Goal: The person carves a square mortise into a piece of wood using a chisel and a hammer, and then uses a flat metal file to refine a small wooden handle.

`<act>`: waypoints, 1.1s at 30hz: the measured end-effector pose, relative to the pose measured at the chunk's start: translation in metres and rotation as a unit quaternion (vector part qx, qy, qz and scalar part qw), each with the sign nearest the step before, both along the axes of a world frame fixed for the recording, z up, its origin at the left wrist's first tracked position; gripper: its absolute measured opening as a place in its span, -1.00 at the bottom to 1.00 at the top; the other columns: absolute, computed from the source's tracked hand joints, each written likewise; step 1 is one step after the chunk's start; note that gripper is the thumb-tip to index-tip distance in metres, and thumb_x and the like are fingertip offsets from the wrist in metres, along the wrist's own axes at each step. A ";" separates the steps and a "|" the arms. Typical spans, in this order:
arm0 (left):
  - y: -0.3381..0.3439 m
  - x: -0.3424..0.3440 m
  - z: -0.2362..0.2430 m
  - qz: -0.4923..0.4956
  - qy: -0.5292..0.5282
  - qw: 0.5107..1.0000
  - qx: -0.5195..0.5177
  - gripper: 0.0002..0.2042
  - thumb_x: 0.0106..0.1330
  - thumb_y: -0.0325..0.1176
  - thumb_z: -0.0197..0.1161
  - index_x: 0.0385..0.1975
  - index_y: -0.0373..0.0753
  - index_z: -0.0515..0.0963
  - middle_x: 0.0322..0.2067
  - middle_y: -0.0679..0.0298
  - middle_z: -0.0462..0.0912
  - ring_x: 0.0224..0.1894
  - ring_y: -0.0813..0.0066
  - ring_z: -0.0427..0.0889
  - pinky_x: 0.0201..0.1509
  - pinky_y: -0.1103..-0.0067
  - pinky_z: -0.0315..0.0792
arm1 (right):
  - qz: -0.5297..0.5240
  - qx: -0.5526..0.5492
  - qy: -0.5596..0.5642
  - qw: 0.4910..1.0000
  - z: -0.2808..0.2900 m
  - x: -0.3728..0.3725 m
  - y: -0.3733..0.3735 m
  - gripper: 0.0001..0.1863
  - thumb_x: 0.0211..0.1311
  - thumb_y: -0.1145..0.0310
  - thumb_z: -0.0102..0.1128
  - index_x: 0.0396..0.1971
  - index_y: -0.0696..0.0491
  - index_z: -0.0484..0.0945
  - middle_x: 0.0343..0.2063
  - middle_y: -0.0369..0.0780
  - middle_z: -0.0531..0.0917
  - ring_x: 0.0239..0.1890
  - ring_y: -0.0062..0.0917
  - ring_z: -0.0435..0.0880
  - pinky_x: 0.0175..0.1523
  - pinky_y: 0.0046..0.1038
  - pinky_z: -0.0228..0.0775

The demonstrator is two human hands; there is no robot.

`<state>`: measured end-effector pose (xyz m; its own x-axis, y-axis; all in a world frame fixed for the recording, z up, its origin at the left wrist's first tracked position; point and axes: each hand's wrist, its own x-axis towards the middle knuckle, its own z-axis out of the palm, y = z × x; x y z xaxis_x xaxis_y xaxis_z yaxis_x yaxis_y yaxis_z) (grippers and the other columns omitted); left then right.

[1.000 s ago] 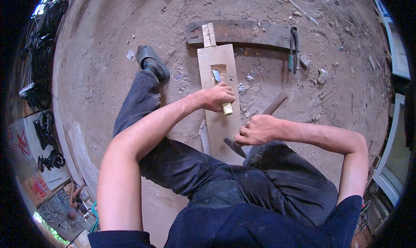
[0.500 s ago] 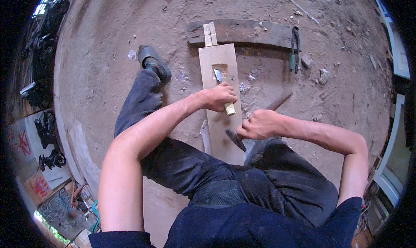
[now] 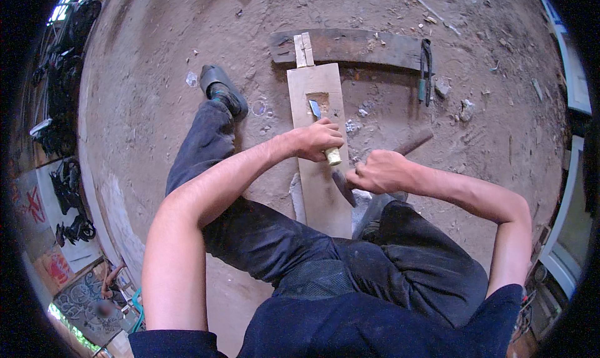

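My left hand (image 3: 320, 140) is wrapped round the handle of a chisel (image 3: 314, 109). Its metal blade rests at the near left edge of a shallow rectangular recess (image 3: 320, 101) cut in a pale wooden board (image 3: 315, 80). The chisel's yellowish butt end sticks out below my fist, tilted toward me. In my right hand (image 3: 381, 171) is a hammer (image 3: 343, 188), gripped close to its head, with the dark wooden handle pointing away to the right. The hammer head is by the chisel's butt end; whether they touch I cannot tell.
The board's far end lies near a dark plank (image 3: 356, 45) on the dirt floor, with a small wood strip (image 3: 303, 50) at that end. Green-handled pincers (image 3: 425, 73) lean on the plank's right end. Stones (image 3: 467, 110) and chips lie about. My legs flank the board.
My right hand has brought the hammer upward and away from my body, so its head is nearer the chisel's butt end. The left hand and chisel have barely moved.
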<state>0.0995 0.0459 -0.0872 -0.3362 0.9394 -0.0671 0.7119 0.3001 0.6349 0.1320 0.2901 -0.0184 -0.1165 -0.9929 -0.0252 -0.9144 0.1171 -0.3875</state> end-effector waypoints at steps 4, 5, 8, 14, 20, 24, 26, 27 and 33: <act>-0.005 0.001 0.003 0.035 0.006 0.998 0.044 -0.74 -0.14 -0.42 0.33 -0.42 -0.15 0.44 -0.41 0.29 0.46 -0.19 0.25 0.45 -0.02 0.35 0.27 | 0.012 0.002 -0.041 0.999 0.011 0.008 0.002 -0.84 0.15 0.27 0.07 -0.41 0.04 0.39 -0.75 -0.20 0.55 -0.63 -0.25 0.66 -0.57 -0.19 0.44; -0.004 0.001 0.006 0.033 0.007 0.998 0.045 -0.74 -0.14 -0.42 0.33 -0.42 -0.15 0.44 -0.41 0.29 0.46 -0.19 0.25 0.45 -0.02 0.35 0.27 | 0.010 0.004 -0.040 0.999 0.009 0.009 0.003 -0.81 0.19 0.23 0.06 -0.38 0.03 0.40 -0.75 -0.21 0.55 -0.65 -0.27 0.65 -0.59 -0.22 0.42; -0.002 0.004 0.013 0.020 -0.010 0.999 0.048 -0.77 -0.08 -0.42 0.31 -0.44 -0.17 0.42 -0.42 0.28 0.45 -0.21 0.25 0.43 -0.04 0.35 0.27 | 0.007 0.007 -0.038 0.999 0.005 0.009 0.007 -0.76 0.27 0.14 0.06 -0.33 0.02 0.43 -0.74 -0.24 0.53 -0.68 -0.30 0.62 -0.61 -0.28 0.37; -0.005 0.005 0.017 0.014 -0.010 0.997 0.069 -0.78 -0.07 -0.43 0.30 -0.45 -0.19 0.39 -0.42 0.26 0.44 -0.22 0.23 0.42 -0.06 0.36 0.29 | 0.003 0.032 -0.048 0.998 0.012 0.007 0.007 -0.85 0.15 0.30 0.07 -0.40 0.06 0.42 -0.75 -0.18 0.55 -0.61 -0.24 0.67 -0.57 -0.20 0.44; -0.003 0.003 0.012 0.014 0.010 0.996 0.088 -0.76 -0.11 -0.43 0.31 -0.45 -0.18 0.39 -0.41 0.26 0.43 -0.23 0.22 0.42 -0.07 0.34 0.31 | 0.009 0.021 -0.026 0.999 0.007 0.010 0.007 -0.75 0.27 0.12 0.07 -0.27 -0.01 0.45 -0.68 -0.24 0.56 -0.67 -0.31 0.62 -0.62 -0.28 0.38; -0.004 0.003 0.012 0.014 -0.002 0.997 0.075 -0.76 -0.12 -0.43 0.32 -0.45 -0.16 0.40 -0.41 0.27 0.44 -0.22 0.23 0.42 -0.07 0.35 0.32 | 0.015 0.009 -0.025 1.000 0.011 0.008 0.004 -0.75 0.27 0.13 0.07 -0.27 -0.01 0.44 -0.68 -0.25 0.55 -0.67 -0.32 0.62 -0.62 -0.29 0.38; -0.004 0.002 0.012 0.010 -0.013 0.997 0.071 -0.76 -0.12 -0.43 0.32 -0.45 -0.15 0.41 -0.41 0.27 0.44 -0.21 0.23 0.42 -0.07 0.35 0.32 | 0.017 0.009 -0.029 0.999 0.013 0.009 0.004 -0.76 0.27 0.13 0.07 -0.27 -0.01 0.43 -0.67 -0.25 0.54 -0.67 -0.32 0.62 -0.62 -0.29 0.38; -0.003 0.002 0.012 0.011 -0.013 0.998 0.067 -0.76 -0.12 -0.44 0.31 -0.45 -0.15 0.41 -0.40 0.28 0.45 -0.21 0.23 0.42 -0.06 0.35 0.32 | 0.041 -0.016 -0.031 0.999 0.012 0.010 0.007 -0.76 0.28 0.12 0.07 -0.28 -0.02 0.42 -0.66 -0.25 0.53 -0.67 -0.32 0.61 -0.63 -0.30 0.39; -0.003 -0.001 0.009 0.033 -0.017 0.998 0.055 -0.76 -0.11 -0.44 0.31 -0.44 -0.15 0.41 -0.40 0.28 0.45 -0.20 0.23 0.43 -0.05 0.35 0.31 | 0.021 -0.068 -0.034 0.997 0.000 0.000 0.009 -0.75 0.31 0.11 0.04 -0.26 -0.02 0.39 -0.63 -0.27 0.53 -0.65 -0.35 0.63 -0.65 -0.31 0.38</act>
